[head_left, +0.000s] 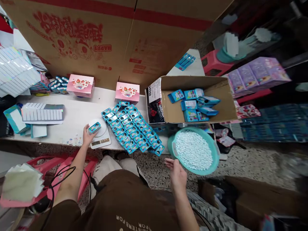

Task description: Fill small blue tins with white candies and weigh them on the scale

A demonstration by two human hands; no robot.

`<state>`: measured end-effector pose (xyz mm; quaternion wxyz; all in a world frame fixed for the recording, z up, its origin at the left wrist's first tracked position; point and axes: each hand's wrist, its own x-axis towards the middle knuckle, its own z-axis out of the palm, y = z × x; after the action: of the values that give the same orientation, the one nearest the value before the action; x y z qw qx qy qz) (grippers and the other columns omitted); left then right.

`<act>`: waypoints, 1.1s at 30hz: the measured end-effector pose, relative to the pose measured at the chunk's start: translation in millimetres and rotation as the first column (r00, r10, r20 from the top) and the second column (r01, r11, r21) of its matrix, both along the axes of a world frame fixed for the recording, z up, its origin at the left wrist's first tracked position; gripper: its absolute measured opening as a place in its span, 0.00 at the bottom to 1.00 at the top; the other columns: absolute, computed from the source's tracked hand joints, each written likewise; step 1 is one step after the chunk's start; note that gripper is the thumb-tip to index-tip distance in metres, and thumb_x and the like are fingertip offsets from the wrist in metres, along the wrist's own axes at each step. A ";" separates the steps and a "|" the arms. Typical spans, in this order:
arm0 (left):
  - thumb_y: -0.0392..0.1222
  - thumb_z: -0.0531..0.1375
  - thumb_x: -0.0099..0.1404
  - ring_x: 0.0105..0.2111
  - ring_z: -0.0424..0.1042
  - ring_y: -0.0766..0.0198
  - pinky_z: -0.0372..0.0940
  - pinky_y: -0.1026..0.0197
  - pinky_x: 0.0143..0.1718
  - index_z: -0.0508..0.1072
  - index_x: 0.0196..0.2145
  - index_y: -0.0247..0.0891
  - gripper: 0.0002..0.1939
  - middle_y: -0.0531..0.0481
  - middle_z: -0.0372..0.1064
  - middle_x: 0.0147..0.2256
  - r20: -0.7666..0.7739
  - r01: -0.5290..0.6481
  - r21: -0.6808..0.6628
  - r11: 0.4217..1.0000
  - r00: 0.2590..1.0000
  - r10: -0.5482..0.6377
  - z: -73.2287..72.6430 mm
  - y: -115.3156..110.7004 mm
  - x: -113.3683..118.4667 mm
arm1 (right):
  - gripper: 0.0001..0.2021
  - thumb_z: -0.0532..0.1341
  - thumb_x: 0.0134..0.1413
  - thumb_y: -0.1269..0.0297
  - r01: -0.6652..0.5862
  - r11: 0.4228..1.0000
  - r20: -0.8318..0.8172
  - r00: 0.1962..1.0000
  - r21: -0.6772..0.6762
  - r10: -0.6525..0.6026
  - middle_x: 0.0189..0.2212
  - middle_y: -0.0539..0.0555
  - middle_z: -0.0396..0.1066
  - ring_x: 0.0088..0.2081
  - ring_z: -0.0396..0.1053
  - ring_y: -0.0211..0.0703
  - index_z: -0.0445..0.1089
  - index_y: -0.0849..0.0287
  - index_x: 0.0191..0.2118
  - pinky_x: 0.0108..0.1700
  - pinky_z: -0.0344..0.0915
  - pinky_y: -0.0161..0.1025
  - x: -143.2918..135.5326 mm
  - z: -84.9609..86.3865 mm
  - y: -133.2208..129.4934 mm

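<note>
My left hand (87, 137) holds a small blue box (94, 127) at the edge of a white scale (102, 141). Just right of the scale, many blue boxes with round holes (132, 128) stand in slanting rows on the white table (79, 112). My right hand (177, 173) is beside the teal basin (214, 165), its fingers apart and pointing left, with nothing visible in it. Small pale pieces (193, 149) fill the basin.
Two pink boxes (80, 84) stand along the table's back, before a tall cardboard carton (115, 41). An open carton (226, 109) holds several blue boxes. White-celled trays (43, 114) lie at left. A pink stool (43, 163) stands below the table.
</note>
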<state>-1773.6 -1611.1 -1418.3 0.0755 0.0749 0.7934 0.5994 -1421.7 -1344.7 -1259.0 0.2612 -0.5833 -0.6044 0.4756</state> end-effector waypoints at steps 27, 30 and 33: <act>0.47 0.69 0.47 0.54 0.62 0.53 0.55 0.49 0.54 0.59 0.55 0.41 0.39 0.40 0.65 0.51 -0.001 0.049 -0.199 0.979 0.999 -0.050 7.7 -44.0 11.6 | 0.28 0.54 0.49 0.39 -0.100 0.995 0.021 0.995 -0.001 0.100 0.33 0.59 0.75 0.33 0.70 0.43 0.74 0.63 0.32 0.41 0.64 0.43 -21.4 -19.7 -34.2; 0.47 0.68 0.48 0.54 0.63 0.52 0.55 0.48 0.54 0.59 0.55 0.41 0.39 0.41 0.65 0.51 -0.021 0.066 -0.207 0.976 0.997 -0.072 11.7 -39.1 7.2 | 0.28 0.54 0.49 0.39 -0.087 0.996 0.002 0.996 -0.003 0.087 0.33 0.59 0.75 0.33 0.70 0.43 0.74 0.63 0.32 0.40 0.65 0.42 -19.7 -20.3 -39.7; 0.48 0.68 0.47 0.53 0.63 0.51 0.56 0.48 0.53 0.60 0.55 0.40 0.39 0.40 0.66 0.51 -0.032 0.077 -0.214 0.974 0.996 -0.086 15.0 -34.6 3.0 | 0.28 0.54 0.49 0.40 -0.079 0.997 -0.006 0.997 0.009 0.079 0.33 0.58 0.75 0.32 0.70 0.43 0.74 0.63 0.33 0.39 0.65 0.41 -15.6 -19.9 -40.1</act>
<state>-1770.7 -1645.7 -1403.3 0.0914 0.1113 0.8505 0.5058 -1437.3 -1384.8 -1278.9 0.2465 -0.5564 -0.6282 0.4848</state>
